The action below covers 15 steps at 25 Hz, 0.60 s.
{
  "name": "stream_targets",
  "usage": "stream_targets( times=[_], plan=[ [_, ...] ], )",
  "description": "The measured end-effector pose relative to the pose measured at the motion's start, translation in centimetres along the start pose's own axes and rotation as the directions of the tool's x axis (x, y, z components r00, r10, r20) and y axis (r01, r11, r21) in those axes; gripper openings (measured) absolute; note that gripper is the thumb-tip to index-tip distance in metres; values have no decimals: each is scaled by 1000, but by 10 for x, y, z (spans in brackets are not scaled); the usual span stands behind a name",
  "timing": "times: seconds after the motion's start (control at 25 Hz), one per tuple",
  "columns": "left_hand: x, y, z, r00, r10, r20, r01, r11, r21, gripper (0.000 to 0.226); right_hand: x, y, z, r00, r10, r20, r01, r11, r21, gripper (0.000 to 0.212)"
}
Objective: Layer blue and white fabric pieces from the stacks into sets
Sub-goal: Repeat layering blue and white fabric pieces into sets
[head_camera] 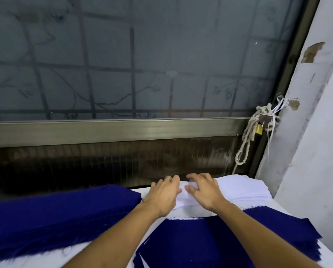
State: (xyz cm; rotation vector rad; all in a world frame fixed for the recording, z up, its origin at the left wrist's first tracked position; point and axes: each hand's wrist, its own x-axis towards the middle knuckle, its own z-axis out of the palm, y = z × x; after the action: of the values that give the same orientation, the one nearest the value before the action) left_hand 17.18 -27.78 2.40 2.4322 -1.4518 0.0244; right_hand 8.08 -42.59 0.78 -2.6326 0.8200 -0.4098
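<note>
Contact: left hand, right hand rest on white stack (far edge) | fingers apart | blue stack just left

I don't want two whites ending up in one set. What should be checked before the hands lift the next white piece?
1. Both hands on the white stack: ok. The left hand and right hand lie on its left end.
2. Only one layer caught: cannot tell. The fingers hide the edges.
3. Set pile topped with blue, ready for white: ok.
4. Set pile squared up: not ok. Its right and front edges are fanned.
5. Blue stack out of the path: ok. It lies to the left.
</note>
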Motion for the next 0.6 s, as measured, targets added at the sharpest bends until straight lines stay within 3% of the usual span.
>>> stream_targets(
  times=[0.24, 0.4, 0.48, 0.6],
  plan=[
    [-2, 2, -5, 999, -39, 38, 50, 932, -359, 6, -6, -14, -16, 999, -37, -21, 40, 985, 169, 17],
    [5, 10, -18, 993, -99, 58, 113, 749, -652, 24, -17, -29, -38, 993, -110, -31, 114, 925, 363, 24],
    [7, 11, -27, 989, -102, 106, 147, 710, -689, 34, -24, -32, -50, 991, -134, -17, 128, 888, 441, 25],
    [0, 8, -40, 990, -80, 119, 138, 753, -644, 23, -38, -34, -63, 989, -138, 54, 103, 904, 416, 28]
  ],
)
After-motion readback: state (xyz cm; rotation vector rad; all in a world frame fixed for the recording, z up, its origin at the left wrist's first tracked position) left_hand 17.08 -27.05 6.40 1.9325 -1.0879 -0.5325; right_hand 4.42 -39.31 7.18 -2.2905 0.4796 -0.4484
